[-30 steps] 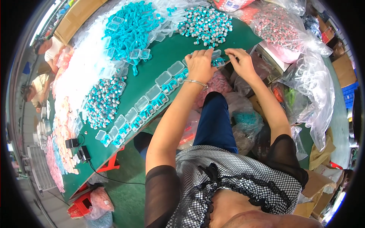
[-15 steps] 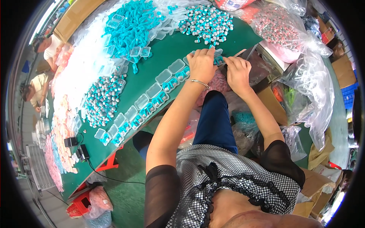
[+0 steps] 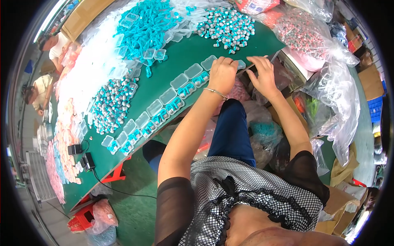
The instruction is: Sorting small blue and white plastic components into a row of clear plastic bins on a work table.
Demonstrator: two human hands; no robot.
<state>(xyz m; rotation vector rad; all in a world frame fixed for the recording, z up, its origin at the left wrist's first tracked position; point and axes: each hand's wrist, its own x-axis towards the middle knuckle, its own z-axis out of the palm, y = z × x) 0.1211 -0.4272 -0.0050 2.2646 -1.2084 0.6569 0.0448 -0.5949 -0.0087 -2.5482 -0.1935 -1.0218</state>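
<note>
Along the front edge of the green table runs a row of small clear plastic cases (image 3: 167, 96) with raised lids, most holding turquoise-and-grey pieces. My left hand (image 3: 223, 76) is at the far right end of this row, fingers curled down. A clear plastic case (image 3: 241, 64) sticks out beside its fingertips; the contact underneath is hidden. Just to the right, my right hand (image 3: 263, 76) is open, its thumb apart from the outstretched fingers, and nothing shows in it. Beyond the hands lies a pile of turquoise-and-grey barrel-shaped pieces (image 3: 225, 28).
A heap of turquoise cord-like pieces (image 3: 144, 28) and a second barrel-piece pile (image 3: 111, 105) lie farther left. Black power adapters (image 3: 87, 160) rest near the table's left end. Clear bags (image 3: 332, 96) bulge at the right. Two people (image 3: 41, 92) sit at far left.
My right thumb and fingers have spread apart from the case at the row's end. My left hand has curled more, and that case has shifted slightly nearer.
</note>
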